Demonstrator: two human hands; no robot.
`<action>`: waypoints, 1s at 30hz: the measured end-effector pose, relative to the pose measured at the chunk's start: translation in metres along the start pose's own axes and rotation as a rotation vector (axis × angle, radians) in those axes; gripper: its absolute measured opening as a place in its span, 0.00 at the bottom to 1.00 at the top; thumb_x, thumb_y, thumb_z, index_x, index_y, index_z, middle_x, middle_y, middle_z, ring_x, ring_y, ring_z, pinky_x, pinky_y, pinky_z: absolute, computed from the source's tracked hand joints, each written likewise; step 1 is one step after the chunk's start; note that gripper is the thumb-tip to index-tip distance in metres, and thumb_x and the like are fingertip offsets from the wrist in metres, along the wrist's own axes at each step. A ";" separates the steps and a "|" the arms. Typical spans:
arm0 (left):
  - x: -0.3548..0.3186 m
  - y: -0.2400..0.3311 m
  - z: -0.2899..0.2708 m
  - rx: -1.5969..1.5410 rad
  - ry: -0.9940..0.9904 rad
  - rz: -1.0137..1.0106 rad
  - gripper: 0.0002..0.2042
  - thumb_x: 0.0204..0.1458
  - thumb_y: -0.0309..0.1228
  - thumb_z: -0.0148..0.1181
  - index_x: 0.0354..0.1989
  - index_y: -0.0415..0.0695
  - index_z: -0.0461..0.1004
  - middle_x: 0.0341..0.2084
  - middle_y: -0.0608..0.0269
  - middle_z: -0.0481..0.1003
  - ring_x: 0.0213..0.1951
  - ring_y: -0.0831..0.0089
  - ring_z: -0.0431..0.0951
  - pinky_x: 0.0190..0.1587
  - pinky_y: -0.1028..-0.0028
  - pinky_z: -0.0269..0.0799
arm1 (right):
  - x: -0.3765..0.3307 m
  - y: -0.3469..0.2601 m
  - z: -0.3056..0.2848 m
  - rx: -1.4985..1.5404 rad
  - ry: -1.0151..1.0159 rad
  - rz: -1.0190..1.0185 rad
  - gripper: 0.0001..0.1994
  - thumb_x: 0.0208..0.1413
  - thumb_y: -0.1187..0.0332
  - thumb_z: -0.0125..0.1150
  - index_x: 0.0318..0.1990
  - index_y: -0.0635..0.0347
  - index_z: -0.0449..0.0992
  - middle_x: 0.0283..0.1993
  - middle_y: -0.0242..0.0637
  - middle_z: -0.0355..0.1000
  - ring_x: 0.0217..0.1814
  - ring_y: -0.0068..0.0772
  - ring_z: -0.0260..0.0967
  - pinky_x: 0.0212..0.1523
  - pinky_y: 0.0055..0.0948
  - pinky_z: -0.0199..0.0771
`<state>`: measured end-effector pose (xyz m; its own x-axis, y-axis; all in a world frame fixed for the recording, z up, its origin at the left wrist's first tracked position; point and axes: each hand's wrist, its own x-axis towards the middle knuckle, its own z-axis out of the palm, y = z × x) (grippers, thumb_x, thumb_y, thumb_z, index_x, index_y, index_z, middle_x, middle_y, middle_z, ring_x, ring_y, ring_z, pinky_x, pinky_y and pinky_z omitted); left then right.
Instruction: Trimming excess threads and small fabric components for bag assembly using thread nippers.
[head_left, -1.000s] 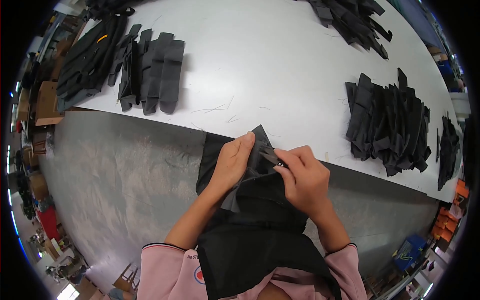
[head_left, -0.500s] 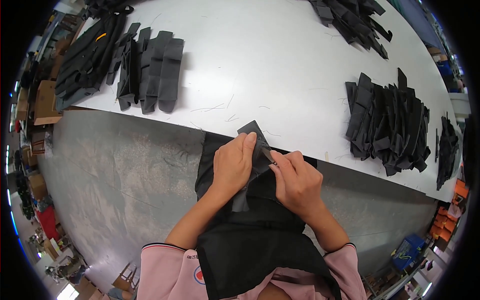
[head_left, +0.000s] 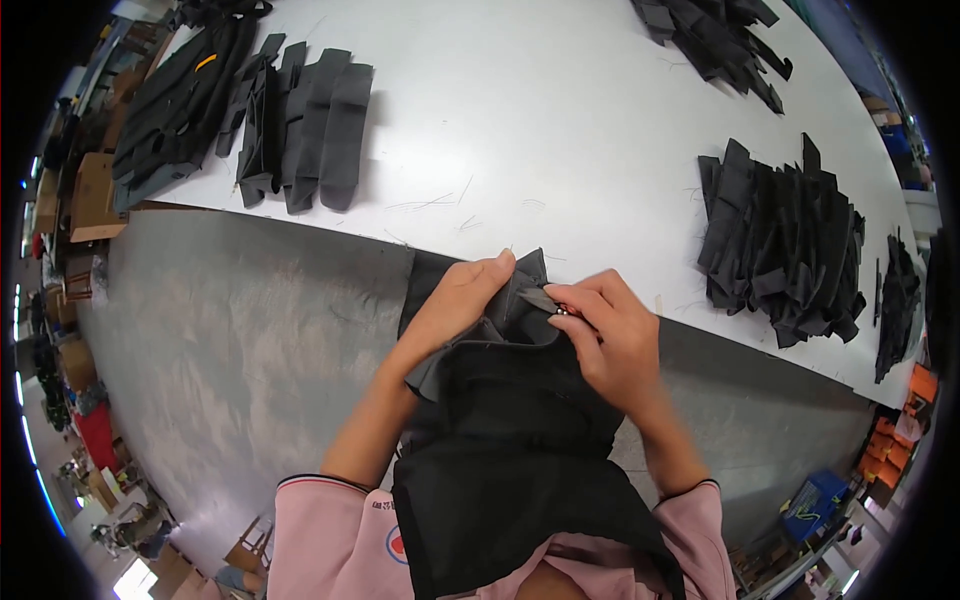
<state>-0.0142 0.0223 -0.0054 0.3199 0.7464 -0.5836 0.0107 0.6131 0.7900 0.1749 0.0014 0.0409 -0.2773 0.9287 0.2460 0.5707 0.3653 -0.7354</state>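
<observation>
A black fabric piece (head_left: 510, 400) hangs from the near edge of the white table (head_left: 560, 130) down over my lap. My left hand (head_left: 455, 305) grips its upper left part, fingers folded over the cloth. My right hand (head_left: 610, 335) pinches a small tab of the same fabric at its top, and a tiny metal part (head_left: 560, 311) shows at the fingertips. The two hands sit close together, just in front of the table edge.
Stacks of black fabric pieces lie on the table: one at the far left (head_left: 300, 125), one at the right (head_left: 785, 240), another at the far top right (head_left: 715, 40). Loose threads (head_left: 440, 205) dot the tabletop. Grey floor (head_left: 230, 340) lies below, with cardboard boxes (head_left: 90, 195) at the left.
My hands have shifted slightly on the fabric's top edge; the right hand now pinches a small tab with a metal part visible, and the cloth's upper corner sits lower.
</observation>
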 end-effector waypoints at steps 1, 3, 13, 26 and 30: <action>0.001 0.000 -0.004 0.018 -0.020 -0.027 0.25 0.61 0.49 0.45 0.30 0.35 0.73 0.23 0.70 0.70 0.28 0.83 0.64 0.32 0.79 0.63 | 0.004 0.003 -0.004 -0.005 -0.055 -0.048 0.11 0.40 0.77 0.65 0.35 0.59 0.76 0.29 0.34 0.67 0.28 0.34 0.67 0.27 0.30 0.67; -0.005 0.004 -0.004 -0.003 -0.047 -0.051 0.25 0.60 0.49 0.45 0.31 0.35 0.74 0.24 0.70 0.71 0.29 0.83 0.65 0.33 0.79 0.63 | 0.009 0.000 -0.011 -0.036 -0.100 -0.087 0.11 0.39 0.77 0.65 0.35 0.59 0.76 0.29 0.33 0.67 0.30 0.34 0.66 0.28 0.30 0.66; -0.007 0.008 -0.002 -0.174 -0.200 -0.141 0.23 0.59 0.48 0.48 0.34 0.36 0.75 0.28 0.67 0.74 0.30 0.84 0.68 0.34 0.80 0.66 | 0.033 -0.007 -0.021 -0.298 -0.316 -0.464 0.04 0.38 0.73 0.56 0.26 0.58 0.71 0.26 0.29 0.62 0.30 0.29 0.61 0.28 0.26 0.60; -0.001 0.001 -0.004 -0.183 -0.252 -0.155 0.18 0.61 0.43 0.48 0.30 0.40 0.74 0.24 0.73 0.73 0.26 0.88 0.68 0.29 0.83 0.65 | 0.040 -0.001 -0.022 -0.249 -0.560 -0.452 0.12 0.35 0.78 0.59 0.33 0.57 0.75 0.30 0.30 0.66 0.34 0.33 0.65 0.31 0.27 0.63; -0.003 -0.001 -0.006 -0.145 -0.301 -0.181 0.19 0.60 0.44 0.49 0.32 0.39 0.75 0.25 0.71 0.74 0.27 0.87 0.69 0.29 0.83 0.65 | 0.035 0.015 -0.012 0.120 -0.536 -0.279 0.12 0.37 0.77 0.64 0.34 0.57 0.77 0.31 0.33 0.67 0.31 0.34 0.64 0.31 0.24 0.63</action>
<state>-0.0207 0.0214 -0.0055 0.5895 0.5265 -0.6126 -0.0352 0.7744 0.6317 0.1833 0.0400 0.0460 -0.7715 0.6265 0.1110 0.3379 0.5513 -0.7628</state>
